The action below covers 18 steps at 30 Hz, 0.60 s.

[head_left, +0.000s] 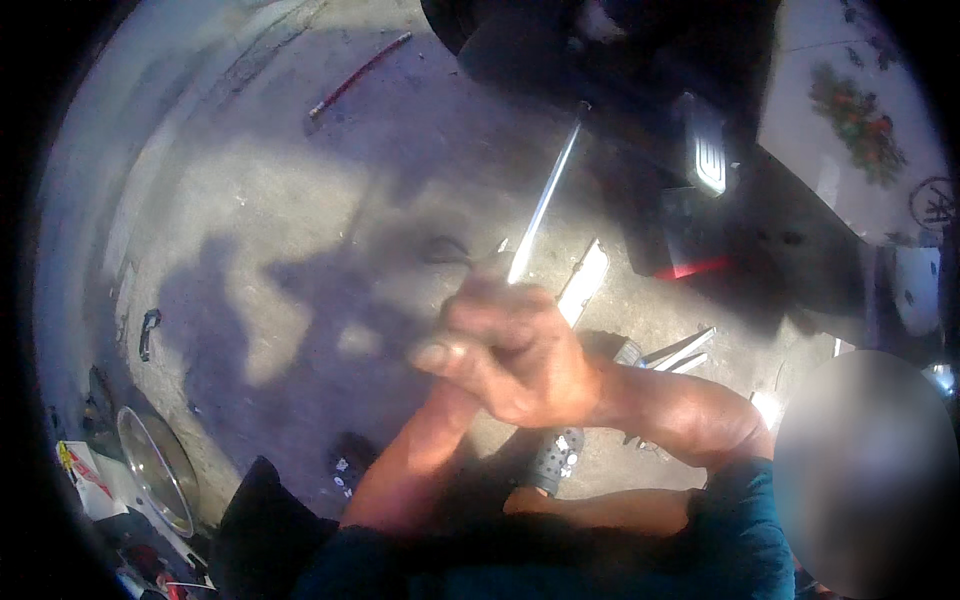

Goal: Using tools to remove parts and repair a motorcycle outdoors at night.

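Both forearms rise from the lower edge, out of teal sleeves, and meet at picture centre. The right hand lies on top, fingers curled shut around the lower end of a rod. The left hand sits beneath it and is mostly hidden; its grip cannot be told.

The rod is one long, thin, bright metal bar, smooth and straight. It runs from the clasped hands up and to the right, its far end reaching the dark vehicle body at the top edge.

Just right of the hands a flat, pale metal strip lies on the floor, which is rough grey concrete, sunlit and patched with shadow. Further right lie about three thin metal pieces; blur makes the count uncertain. One grey perforated clog shows below the hands.

At upper left lies one thin red rod, well apart. At lower left a round, shiny metal bowl stands beside a white packet with red and yellow print. At upper right hangs a white cloth with a floral pattern.
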Each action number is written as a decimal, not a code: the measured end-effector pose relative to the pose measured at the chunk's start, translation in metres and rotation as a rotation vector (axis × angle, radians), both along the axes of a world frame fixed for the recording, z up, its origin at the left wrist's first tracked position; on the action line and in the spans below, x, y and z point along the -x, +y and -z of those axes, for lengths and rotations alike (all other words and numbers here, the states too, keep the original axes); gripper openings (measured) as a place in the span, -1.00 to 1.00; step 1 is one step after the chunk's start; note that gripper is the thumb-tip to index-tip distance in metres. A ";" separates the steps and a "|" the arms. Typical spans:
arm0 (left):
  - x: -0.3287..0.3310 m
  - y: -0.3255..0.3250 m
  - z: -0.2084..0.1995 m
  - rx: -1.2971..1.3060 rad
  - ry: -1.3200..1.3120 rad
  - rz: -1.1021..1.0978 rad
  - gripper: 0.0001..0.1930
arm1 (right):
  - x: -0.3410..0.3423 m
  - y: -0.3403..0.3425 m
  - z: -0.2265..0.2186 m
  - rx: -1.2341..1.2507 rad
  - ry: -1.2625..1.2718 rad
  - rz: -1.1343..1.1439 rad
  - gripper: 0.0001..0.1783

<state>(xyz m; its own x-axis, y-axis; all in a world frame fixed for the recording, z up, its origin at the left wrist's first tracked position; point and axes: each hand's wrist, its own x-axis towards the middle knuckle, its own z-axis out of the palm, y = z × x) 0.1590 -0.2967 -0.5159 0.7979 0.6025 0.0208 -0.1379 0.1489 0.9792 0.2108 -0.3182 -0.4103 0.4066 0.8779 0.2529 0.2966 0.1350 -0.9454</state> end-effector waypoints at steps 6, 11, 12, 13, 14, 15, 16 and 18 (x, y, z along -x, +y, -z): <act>0.015 -0.003 0.014 0.008 -0.004 -0.005 -0.74 | 0.004 0.046 -0.022 0.565 -0.274 -0.378 -0.66; 0.004 -0.012 0.026 -0.008 -0.107 0.089 -0.73 | -0.014 0.063 0.011 0.717 -0.446 -0.527 -0.57; 0.006 -0.009 0.021 -0.023 -0.121 0.107 -0.73 | -0.008 0.059 0.023 0.715 -0.441 -0.505 -0.57; 0.013 0.000 -0.002 -0.051 -0.110 0.093 -0.73 | 0.008 0.056 0.025 0.327 -0.683 -0.122 -0.61; 0.019 0.006 -0.029 0.444 -0.127 0.031 -0.74 | 0.019 0.053 0.025 -0.077 -0.872 0.277 -0.65; 0.010 0.007 -0.034 0.984 -0.152 -0.013 -0.75 | -0.018 0.031 0.014 -0.105 -0.579 0.265 -0.68; 0.007 0.009 -0.048 1.488 -0.178 -0.066 -0.75 | -0.036 0.004 0.011 0.172 -0.430 0.386 -0.73; 0.005 0.015 -0.047 1.541 -0.331 0.115 -0.74 | -0.065 -0.016 0.006 0.125 0.315 0.631 -0.64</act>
